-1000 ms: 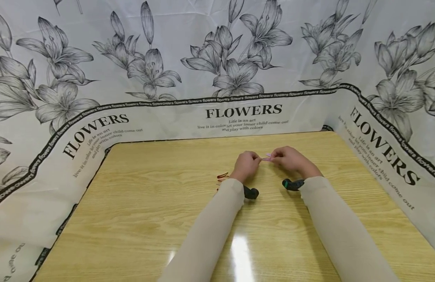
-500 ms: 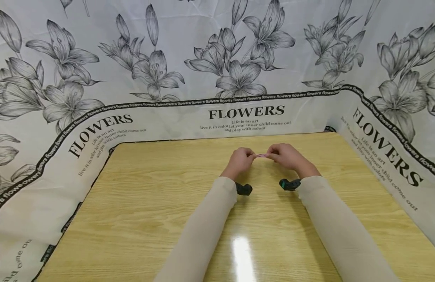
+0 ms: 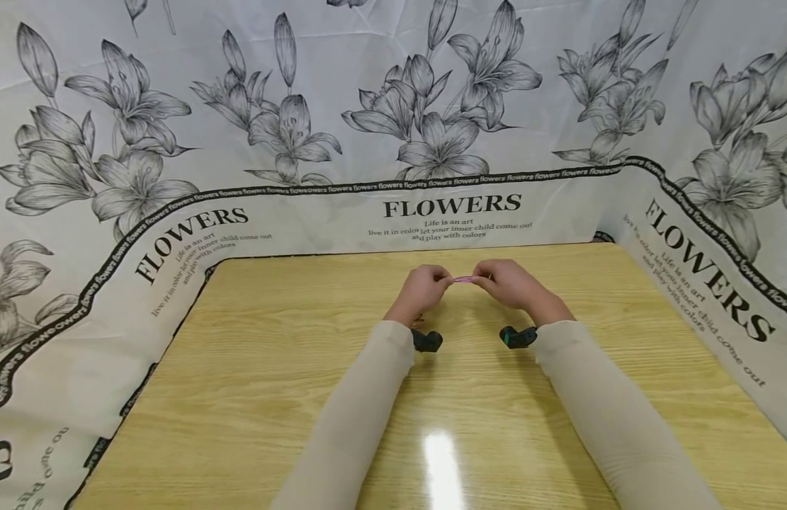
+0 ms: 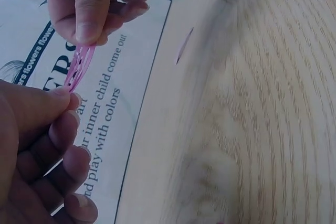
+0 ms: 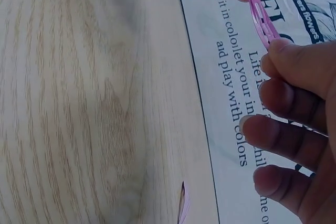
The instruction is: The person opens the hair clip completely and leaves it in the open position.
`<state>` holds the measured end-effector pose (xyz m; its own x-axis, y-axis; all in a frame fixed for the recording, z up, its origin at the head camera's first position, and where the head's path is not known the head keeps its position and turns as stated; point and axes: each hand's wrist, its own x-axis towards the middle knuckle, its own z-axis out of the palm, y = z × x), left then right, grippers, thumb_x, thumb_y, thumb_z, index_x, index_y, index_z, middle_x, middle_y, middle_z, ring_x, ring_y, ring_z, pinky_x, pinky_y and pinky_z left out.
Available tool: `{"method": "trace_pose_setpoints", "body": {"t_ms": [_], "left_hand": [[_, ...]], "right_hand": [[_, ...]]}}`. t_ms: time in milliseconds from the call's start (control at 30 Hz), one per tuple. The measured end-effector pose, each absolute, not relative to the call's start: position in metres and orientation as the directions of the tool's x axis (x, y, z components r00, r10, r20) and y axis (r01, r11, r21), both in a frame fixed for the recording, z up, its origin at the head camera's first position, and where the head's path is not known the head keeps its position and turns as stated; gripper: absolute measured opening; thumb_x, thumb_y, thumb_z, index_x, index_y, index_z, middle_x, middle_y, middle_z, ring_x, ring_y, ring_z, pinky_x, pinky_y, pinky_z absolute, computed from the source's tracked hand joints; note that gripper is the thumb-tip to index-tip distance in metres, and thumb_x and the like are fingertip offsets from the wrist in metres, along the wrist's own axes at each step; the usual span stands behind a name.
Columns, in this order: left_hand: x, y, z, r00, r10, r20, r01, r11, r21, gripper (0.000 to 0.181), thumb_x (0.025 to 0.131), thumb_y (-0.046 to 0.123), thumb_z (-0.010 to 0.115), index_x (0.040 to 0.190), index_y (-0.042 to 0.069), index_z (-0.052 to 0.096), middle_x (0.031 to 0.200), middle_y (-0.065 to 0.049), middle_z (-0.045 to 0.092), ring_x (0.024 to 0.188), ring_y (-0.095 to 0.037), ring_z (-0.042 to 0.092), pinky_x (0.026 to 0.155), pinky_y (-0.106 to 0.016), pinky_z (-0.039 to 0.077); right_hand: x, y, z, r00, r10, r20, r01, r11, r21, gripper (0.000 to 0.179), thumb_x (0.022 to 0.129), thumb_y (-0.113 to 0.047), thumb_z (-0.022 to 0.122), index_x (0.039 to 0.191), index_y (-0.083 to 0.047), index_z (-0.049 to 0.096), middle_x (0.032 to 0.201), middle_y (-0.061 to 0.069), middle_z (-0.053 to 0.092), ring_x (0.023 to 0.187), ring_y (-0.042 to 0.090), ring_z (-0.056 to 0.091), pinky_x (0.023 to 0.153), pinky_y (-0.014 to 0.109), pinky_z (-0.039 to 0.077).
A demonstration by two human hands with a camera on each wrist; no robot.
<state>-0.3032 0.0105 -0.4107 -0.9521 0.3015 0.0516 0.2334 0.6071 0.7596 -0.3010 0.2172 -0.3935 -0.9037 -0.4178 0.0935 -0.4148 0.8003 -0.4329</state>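
A pink snap hair clip [image 4: 80, 68] is held up above the far part of the table, stretched between my two hands. My left hand [image 3: 425, 285] pinches one end between thumb and index finger, the other fingers loosely bent. The opposite end is pinched by the thumb and index finger of my right hand [image 3: 509, 283], its remaining fingers spread apart in the right wrist view. Slots show along the clip [image 5: 262, 22] in that view. A second, thin pink clip [image 4: 184, 46] lies on the table on the right-hand side, seen almost edge-on.
Wood-grain table [image 3: 272, 368] spreads below the hands. Beside my left wrist a small reddish piece [image 3: 419, 321] peeks out, mostly hidden by the arm. White flower-printed cloth [image 3: 316, 219] walls off the back and both sides. A dark wrist camera [image 3: 518, 337] sits under each sleeve.
Both hands have shifted slightly left in the head view, drawing a little apart, with the hair clip still between them. Red pieces seen earlier by the left wrist are now mostly covered.
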Motion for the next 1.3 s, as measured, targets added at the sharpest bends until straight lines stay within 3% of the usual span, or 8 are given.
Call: {"method": "trace_pose_setpoints", "body": {"t_ms": [267, 533, 833, 1300], "left_hand": [[-0.300, -0.009, -0.412, -0.942, 0.320, 0.102, 0.291, 0.628, 0.722, 0.026, 0.100, 0.035, 0.053, 0.102, 0.015, 0.069, 0.079, 0.001, 0.060, 0.063, -0.014, 0.049, 0.060, -0.028, 0.042], [-0.297, -0.028, -0.415, -0.940, 0.319, 0.122, 0.309, 0.642, 0.702, 0.025, 0.100, 0.034, 0.052, 0.105, 0.015, 0.067, 0.089, 0.002, 0.062, 0.068, -0.014, 0.052, 0.065, -0.030, 0.044], [-0.293, -0.046, -0.420, -0.942, 0.313, 0.119, 0.300, 0.633, 0.714, 0.028, 0.100, 0.033, 0.053, 0.108, 0.011, 0.069, 0.085, -0.001, 0.062, 0.065, -0.015, 0.051, 0.060, -0.029, 0.043], [-0.283, -0.063, -0.430, -0.955, 0.275, 0.114, 0.271, 0.643, 0.716, 0.022, 0.100, 0.032, 0.053, 0.105, 0.015, 0.067, 0.089, -0.001, 0.063, 0.068, -0.015, 0.052, 0.064, -0.029, 0.045]], "right_hand": [[-0.299, 0.202, -0.392, -0.876, -0.457, 0.155, -0.479, 0.782, -0.399, 0.021, 0.099, -0.023, 0.056, 0.101, -0.006, 0.068, 0.091, 0.007, 0.067, 0.073, 0.018, 0.054, 0.069, 0.038, 0.045], [-0.295, 0.185, -0.394, -0.864, -0.468, 0.187, -0.501, 0.760, -0.413, 0.021, 0.099, -0.022, 0.057, 0.104, -0.006, 0.070, 0.096, 0.010, 0.070, 0.079, 0.020, 0.059, 0.074, 0.041, 0.049], [-0.294, 0.170, -0.403, -0.854, -0.460, 0.243, -0.520, 0.735, -0.435, 0.020, 0.097, -0.024, 0.060, 0.101, -0.008, 0.072, 0.087, 0.004, 0.068, 0.068, 0.015, 0.054, 0.064, 0.034, 0.045], [-0.288, 0.153, -0.417, -0.848, -0.463, 0.258, -0.529, 0.704, -0.474, 0.020, 0.096, -0.024, 0.061, 0.101, -0.009, 0.072, 0.087, 0.003, 0.068, 0.071, 0.015, 0.055, 0.066, 0.033, 0.046]]}}
